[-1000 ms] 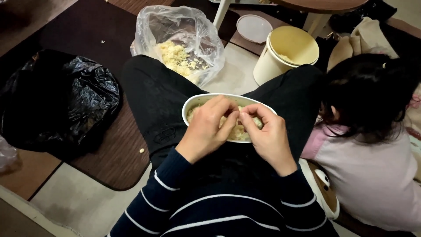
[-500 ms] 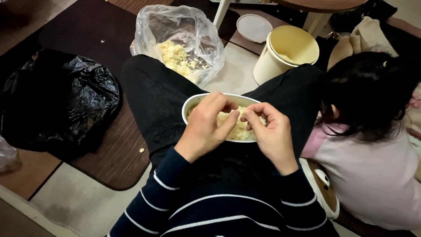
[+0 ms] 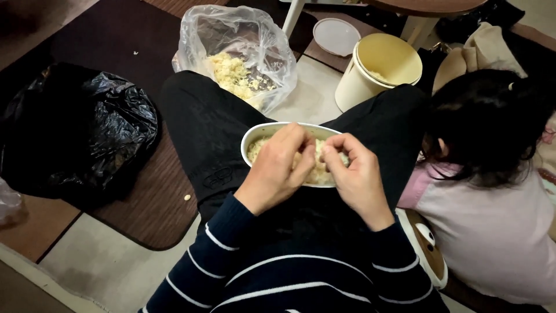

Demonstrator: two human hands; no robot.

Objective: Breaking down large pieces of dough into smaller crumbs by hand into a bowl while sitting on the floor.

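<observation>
Head view, hands: left hand [image 3: 277,169] and right hand [image 3: 354,177] were held together over the lap, fingertips meeting above the oval bowl [image 3: 255,137].
Head view, grip: thumb and fingers of both hands were pressed together on a small pale piece at the point where they met; the piece itself was too hidden to name. Neither hand was spread.
Head view, thing worked: the pale, crumbly pieces [image 3: 317,174] lay in the bowl directly beneath the fingertips, touching or nearly touching them.
Head view, axis: the bowl's long axis ran left to right across the lap, crosswise to both forearms.
Head view, nearer hand: both hands were about equally close; the left hand covered the bowl's middle, the right hand its right end.
Head view, beyond the grip: a clear plastic bag [image 3: 255,40] with more pale pieces sat ahead and to the left, well apart; a cream tub [image 3: 362,84] stood ahead and to the right, its round lid [image 3: 336,36] just beyond it.
Head view, to the left: a black plastic bag [image 3: 75,133] lay on the floor, well apart.
Head view, to the right: another person [image 3: 492,174] sat close beside the right arm, hands not in view.
</observation>
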